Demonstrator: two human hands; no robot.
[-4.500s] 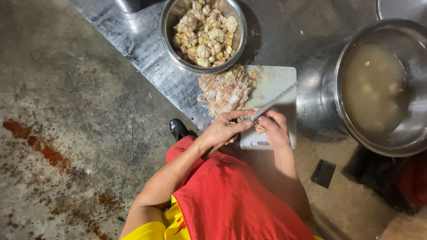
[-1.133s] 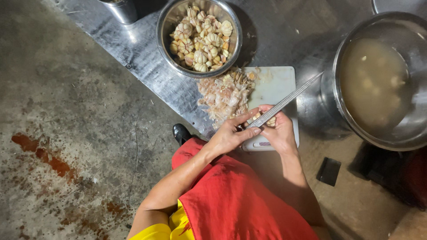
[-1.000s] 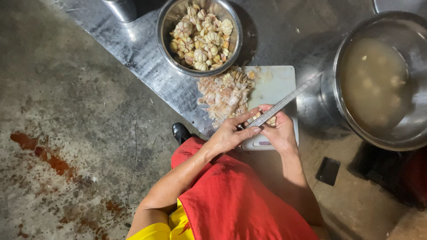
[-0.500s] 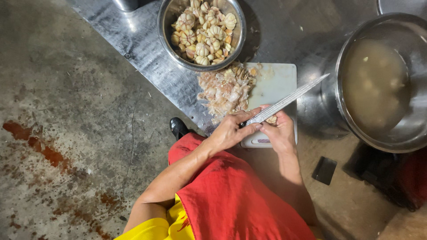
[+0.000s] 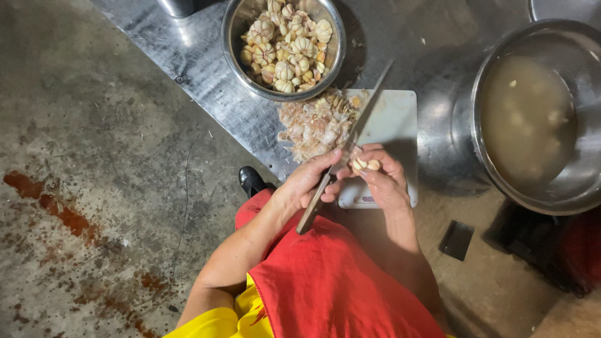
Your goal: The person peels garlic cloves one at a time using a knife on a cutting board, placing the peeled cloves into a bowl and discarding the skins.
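Note:
My left hand (image 5: 310,181) grips a long knife (image 5: 366,103) by its wooden handle, with the blade pointing up and away over a white cutting board (image 5: 394,119). My right hand (image 5: 385,184) pinches a pale garlic clove (image 5: 365,164) against the blade near its base. Both hands meet over the near edge of the board. A heap of garlic skins (image 5: 313,125) lies on the board's left side.
A steel bowl (image 5: 233,37) full of garlic bulbs stands on the metal table (image 5: 206,75) behind the board. A big steel pot (image 5: 488,169) of cloudy water with floating cloves stands at right. Stained concrete floor, a black shoe (image 5: 250,180) and a small black object (image 5: 456,240) lie below.
The knife has swung from pointing right toward the pot to pointing up toward the bowl, and its handle now shows below my left hand. The clove is now visible in my right fingers.

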